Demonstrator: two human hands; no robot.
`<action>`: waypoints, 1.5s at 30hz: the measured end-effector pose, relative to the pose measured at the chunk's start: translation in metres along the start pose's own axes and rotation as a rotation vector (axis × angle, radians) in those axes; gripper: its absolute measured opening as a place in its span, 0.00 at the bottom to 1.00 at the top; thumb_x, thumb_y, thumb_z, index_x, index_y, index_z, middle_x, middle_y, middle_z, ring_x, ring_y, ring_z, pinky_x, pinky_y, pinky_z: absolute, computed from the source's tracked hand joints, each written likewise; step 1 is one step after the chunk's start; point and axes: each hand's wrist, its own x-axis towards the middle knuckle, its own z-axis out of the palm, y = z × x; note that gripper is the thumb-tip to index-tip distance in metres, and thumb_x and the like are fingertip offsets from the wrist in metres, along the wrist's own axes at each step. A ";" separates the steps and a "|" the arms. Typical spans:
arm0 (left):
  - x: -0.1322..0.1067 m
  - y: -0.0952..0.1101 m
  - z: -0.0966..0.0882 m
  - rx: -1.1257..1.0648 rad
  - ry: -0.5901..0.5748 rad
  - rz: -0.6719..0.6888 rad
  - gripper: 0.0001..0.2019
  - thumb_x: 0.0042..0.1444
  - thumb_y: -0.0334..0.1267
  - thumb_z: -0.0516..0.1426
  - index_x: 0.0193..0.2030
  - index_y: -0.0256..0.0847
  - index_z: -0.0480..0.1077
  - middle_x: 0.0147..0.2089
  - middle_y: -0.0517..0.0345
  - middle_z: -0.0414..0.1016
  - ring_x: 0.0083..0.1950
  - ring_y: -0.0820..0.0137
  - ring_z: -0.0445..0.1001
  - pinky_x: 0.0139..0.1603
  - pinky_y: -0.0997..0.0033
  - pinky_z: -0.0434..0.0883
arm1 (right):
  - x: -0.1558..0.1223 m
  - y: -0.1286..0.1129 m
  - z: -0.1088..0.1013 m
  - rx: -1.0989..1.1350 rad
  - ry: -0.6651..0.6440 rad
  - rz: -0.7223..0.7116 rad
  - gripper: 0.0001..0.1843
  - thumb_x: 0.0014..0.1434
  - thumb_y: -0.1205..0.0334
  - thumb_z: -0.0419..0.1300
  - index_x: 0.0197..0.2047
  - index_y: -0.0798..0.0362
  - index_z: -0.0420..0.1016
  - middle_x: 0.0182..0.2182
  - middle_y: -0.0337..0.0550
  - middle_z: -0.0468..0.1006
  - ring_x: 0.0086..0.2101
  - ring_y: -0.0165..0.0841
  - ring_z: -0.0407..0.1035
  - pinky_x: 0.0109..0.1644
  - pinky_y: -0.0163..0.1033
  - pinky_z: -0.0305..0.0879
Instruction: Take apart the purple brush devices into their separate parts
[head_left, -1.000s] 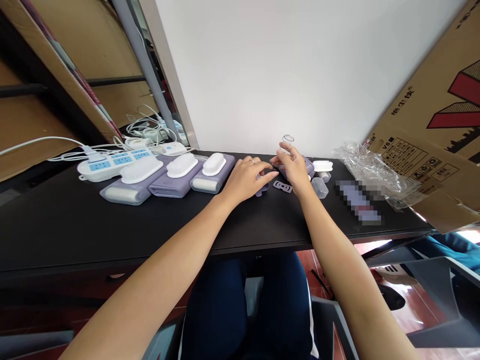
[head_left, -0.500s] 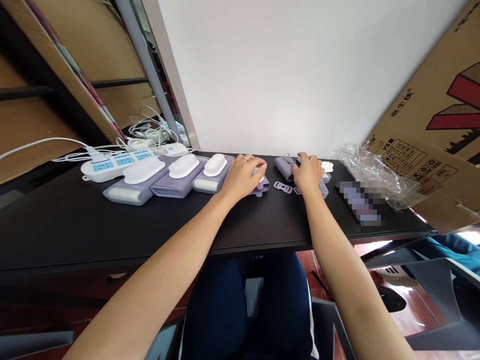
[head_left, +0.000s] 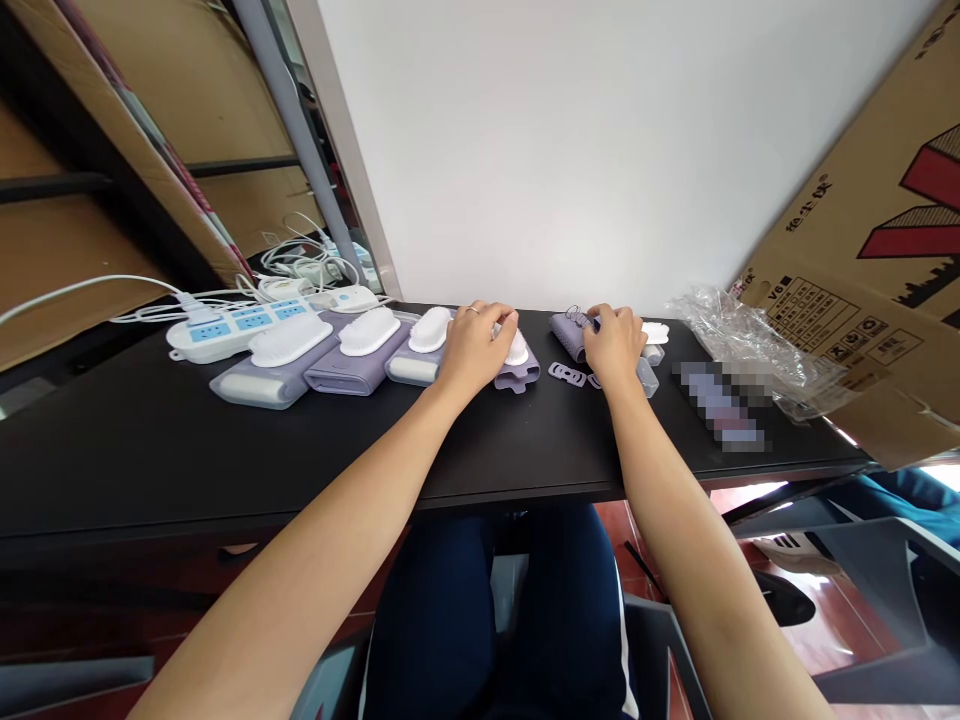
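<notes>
Directly under the left hand [head_left: 476,345] and sticking out to its right lies a purple case [head_left: 519,376] topped by a white bristled pad [head_left: 517,348]. The left hand's fingers curve down at the pad's near-left side, thumb and fingertips close together; whether they grip it or merely rest on it, I cannot tell.

Across a short gap to the right, the right hand [head_left: 615,343] reaches down with bent fingers among small parts. Its fingertips are hidden, so I cannot say whether it grasps anything. Just left of it sits a dotted purple shell [head_left: 568,340], with a thin wire spring [head_left: 577,316] at its top. A flat purple plate with cutouts [head_left: 567,374] lies between the hands, nearer the right one. Just beyond the right hand's outer side are a scalloped white piece [head_left: 655,333] and a clear plastic cup [head_left: 647,376].

Left of the left hand, three more purple cases [head_left: 346,376] stand side by side, each with a white pad on top; past them is a white power strip [head_left: 240,330]. Farther right of the right hand lie a crumpled clear bag [head_left: 757,345] and a cardboard box [head_left: 832,290].
</notes>
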 end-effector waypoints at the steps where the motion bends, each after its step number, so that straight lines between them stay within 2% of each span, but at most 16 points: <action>1: 0.000 0.000 0.000 0.001 0.004 -0.004 0.13 0.72 0.41 0.55 0.47 0.44 0.81 0.48 0.48 0.83 0.54 0.54 0.74 0.62 0.52 0.69 | 0.000 0.000 -0.001 0.003 -0.002 0.002 0.19 0.68 0.65 0.57 0.58 0.47 0.81 0.56 0.55 0.75 0.57 0.50 0.66 0.61 0.55 0.59; 5: 0.002 0.002 -0.002 -0.002 0.035 -0.052 0.12 0.72 0.40 0.54 0.47 0.44 0.81 0.48 0.47 0.82 0.52 0.54 0.75 0.62 0.51 0.69 | -0.002 -0.006 -0.003 0.042 0.013 -0.015 0.18 0.70 0.62 0.56 0.59 0.48 0.80 0.56 0.55 0.75 0.58 0.50 0.66 0.62 0.55 0.60; 10: 0.003 0.001 -0.002 -0.034 0.043 -0.093 0.12 0.72 0.40 0.55 0.47 0.43 0.80 0.47 0.48 0.82 0.50 0.54 0.76 0.60 0.51 0.70 | -0.009 -0.015 0.000 0.056 -0.004 -0.118 0.19 0.70 0.61 0.56 0.59 0.47 0.80 0.57 0.55 0.75 0.57 0.51 0.66 0.62 0.55 0.60; 17: 0.001 0.000 -0.001 -0.024 0.054 -0.067 0.12 0.71 0.40 0.55 0.47 0.44 0.80 0.47 0.48 0.82 0.51 0.54 0.76 0.60 0.51 0.70 | -0.009 -0.009 0.000 -0.013 -0.028 -0.054 0.21 0.67 0.66 0.56 0.59 0.48 0.81 0.59 0.56 0.75 0.59 0.52 0.66 0.63 0.56 0.59; 20: 0.002 0.001 -0.001 -0.031 0.058 -0.067 0.11 0.71 0.40 0.55 0.47 0.45 0.80 0.47 0.48 0.82 0.51 0.54 0.76 0.60 0.52 0.70 | -0.006 -0.010 -0.001 0.039 -0.017 -0.049 0.19 0.68 0.64 0.57 0.58 0.48 0.81 0.58 0.56 0.76 0.59 0.52 0.67 0.64 0.57 0.60; 24: 0.004 0.000 -0.001 -0.060 0.086 -0.101 0.11 0.71 0.40 0.54 0.45 0.45 0.79 0.45 0.49 0.81 0.50 0.55 0.76 0.59 0.52 0.70 | -0.012 -0.020 0.000 0.219 -0.090 -0.204 0.18 0.73 0.56 0.55 0.60 0.49 0.80 0.54 0.54 0.79 0.57 0.47 0.72 0.64 0.51 0.65; 27: 0.006 -0.001 -0.002 -0.123 0.124 -0.140 0.11 0.72 0.40 0.54 0.45 0.44 0.78 0.45 0.49 0.81 0.49 0.57 0.77 0.59 0.54 0.71 | -0.024 -0.032 0.001 0.296 -0.209 -0.347 0.23 0.75 0.49 0.55 0.66 0.50 0.76 0.54 0.53 0.80 0.57 0.45 0.74 0.63 0.48 0.68; 30: 0.008 -0.002 -0.003 -0.204 0.162 -0.179 0.10 0.72 0.39 0.54 0.45 0.44 0.78 0.45 0.50 0.81 0.50 0.59 0.78 0.58 0.57 0.72 | -0.039 -0.047 0.000 0.262 -0.341 -0.404 0.37 0.71 0.39 0.58 0.76 0.47 0.65 0.61 0.56 0.78 0.59 0.50 0.74 0.64 0.53 0.69; 32: 0.009 -0.003 -0.002 -0.229 0.174 -0.201 0.09 0.72 0.39 0.55 0.46 0.44 0.77 0.46 0.51 0.81 0.51 0.60 0.78 0.58 0.59 0.72 | -0.047 -0.055 -0.002 0.198 -0.413 -0.416 0.46 0.67 0.36 0.62 0.80 0.46 0.58 0.64 0.58 0.76 0.61 0.55 0.73 0.64 0.56 0.69; 38: 0.008 -0.002 0.000 -0.240 0.170 -0.217 0.09 0.72 0.38 0.55 0.47 0.44 0.77 0.47 0.51 0.80 0.51 0.61 0.77 0.58 0.60 0.73 | -0.060 -0.067 -0.002 0.107 -0.513 -0.426 0.51 0.65 0.45 0.65 0.83 0.44 0.48 0.68 0.60 0.71 0.60 0.59 0.75 0.58 0.57 0.74; 41: 0.009 -0.003 -0.002 -0.234 0.207 -0.251 0.08 0.71 0.38 0.55 0.46 0.45 0.76 0.47 0.51 0.79 0.51 0.61 0.77 0.58 0.61 0.73 | -0.061 -0.066 0.001 0.089 -0.504 -0.453 0.49 0.65 0.51 0.64 0.83 0.47 0.50 0.70 0.61 0.70 0.60 0.58 0.75 0.59 0.58 0.74; 45: 0.014 -0.007 -0.009 -0.251 0.338 -0.287 0.09 0.72 0.38 0.52 0.48 0.46 0.74 0.51 0.51 0.79 0.54 0.62 0.77 0.60 0.62 0.72 | -0.057 -0.062 0.003 0.155 -0.486 -0.449 0.46 0.65 0.54 0.63 0.82 0.51 0.54 0.71 0.61 0.69 0.62 0.57 0.74 0.64 0.58 0.72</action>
